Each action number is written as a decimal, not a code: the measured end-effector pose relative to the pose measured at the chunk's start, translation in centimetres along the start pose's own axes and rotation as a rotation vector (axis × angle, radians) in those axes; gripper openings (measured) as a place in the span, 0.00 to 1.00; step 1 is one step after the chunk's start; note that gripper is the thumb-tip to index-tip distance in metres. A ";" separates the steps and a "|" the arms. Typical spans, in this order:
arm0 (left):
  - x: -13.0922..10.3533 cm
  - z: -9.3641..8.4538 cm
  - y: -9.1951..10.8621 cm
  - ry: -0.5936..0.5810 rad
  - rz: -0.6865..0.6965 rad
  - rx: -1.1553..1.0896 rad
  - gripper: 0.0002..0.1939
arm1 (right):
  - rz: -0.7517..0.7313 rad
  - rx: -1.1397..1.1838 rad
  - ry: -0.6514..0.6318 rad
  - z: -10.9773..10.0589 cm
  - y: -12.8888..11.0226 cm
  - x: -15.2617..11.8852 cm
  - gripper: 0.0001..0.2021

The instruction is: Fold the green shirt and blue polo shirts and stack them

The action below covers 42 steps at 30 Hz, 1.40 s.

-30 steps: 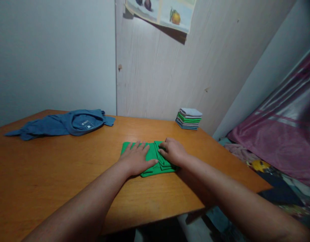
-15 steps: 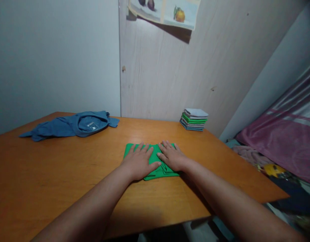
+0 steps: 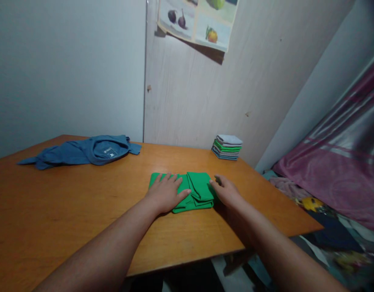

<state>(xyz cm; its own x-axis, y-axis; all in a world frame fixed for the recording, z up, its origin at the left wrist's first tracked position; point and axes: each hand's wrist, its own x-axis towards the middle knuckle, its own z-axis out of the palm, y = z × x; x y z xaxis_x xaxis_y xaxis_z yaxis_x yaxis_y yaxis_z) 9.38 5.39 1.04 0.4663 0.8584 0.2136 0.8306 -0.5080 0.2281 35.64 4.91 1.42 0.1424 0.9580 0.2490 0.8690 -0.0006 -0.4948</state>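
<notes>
A folded green cloth (image 3: 200, 187) lies on the wooden table (image 3: 92, 207) in front of me. Its right part is folded over on top, with loose creased layers near the middle. My left hand (image 3: 166, 194) rests flat on the cloth's left part, fingers spread. At the cloth's right edge is my right hand (image 3: 228, 192), turned on its side, thumb apart from the curled fingers and nothing visibly gripped. Part of its fingers is hidden behind the hand.
A crumpled blue shirt (image 3: 83, 153) lies at the back left of the table. A stack of folded cloths (image 3: 227, 147) stands at the back right near the wall. Beyond the table's right edge are a pink curtain (image 3: 332, 170) and piled fabrics.
My right hand has lifted off the green cloth and moved right to its edge, turning sideways. My left hand stays on the cloth. The view has shifted slightly.
</notes>
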 end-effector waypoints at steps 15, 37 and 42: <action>-0.1 0.1 0.2 0.039 -0.012 -0.037 0.42 | 0.215 0.234 -0.035 -0.2 0.1 -2.8 0.22; 1.2 -1.5 -2.1 0.117 -0.253 -1.197 0.18 | -0.479 -0.176 0.215 2.1 -14.2 -6.1 0.23; 1.8 -2.5 -3.2 0.203 -0.429 -1.415 0.04 | -0.561 -0.305 0.179 4.1 -15.7 -7.4 0.17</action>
<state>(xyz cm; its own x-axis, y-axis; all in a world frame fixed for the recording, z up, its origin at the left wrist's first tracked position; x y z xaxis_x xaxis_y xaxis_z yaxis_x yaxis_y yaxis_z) 6.79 8.41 3.04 0.1215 0.9926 -0.0091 -0.1413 0.0264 0.9896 18.98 -0.97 3.99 -0.3175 0.7743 0.5475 0.9256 0.3784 0.0017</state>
